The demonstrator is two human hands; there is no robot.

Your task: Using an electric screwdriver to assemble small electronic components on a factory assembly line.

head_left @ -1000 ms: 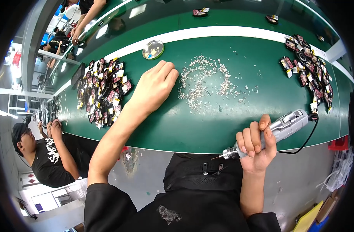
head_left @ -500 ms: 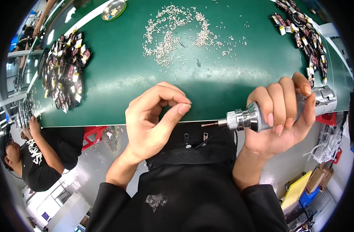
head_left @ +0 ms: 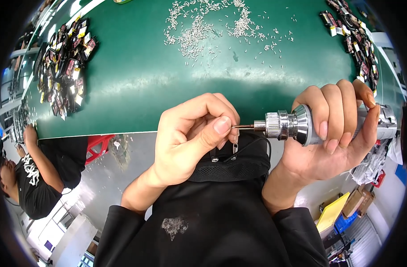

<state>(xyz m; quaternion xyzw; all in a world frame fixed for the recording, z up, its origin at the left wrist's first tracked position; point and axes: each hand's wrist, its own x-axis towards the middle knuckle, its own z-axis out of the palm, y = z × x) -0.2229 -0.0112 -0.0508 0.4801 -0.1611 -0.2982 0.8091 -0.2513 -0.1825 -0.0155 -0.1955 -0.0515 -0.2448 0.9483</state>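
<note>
Right by the near edge of the green desk (head_left: 137,95), toward its right end, there's my electric screwdriver (head_left: 304,125), lying about level with its bit (head_left: 244,127) aimed left. My right hand (head_left: 331,135) is wrapped around the body. My left hand (head_left: 188,140) has thumb and fingertips pinched together at the bit's tip; can't tell if anything tiny's tucked in there. Loose screws (head_left: 195,34) are scattered toward the far edge, one pile of black parts (head_left: 63,69) sits near the left end, another pile (head_left: 361,51) far right. A co-worker (head_left: 41,178) sits off to my left.
</note>
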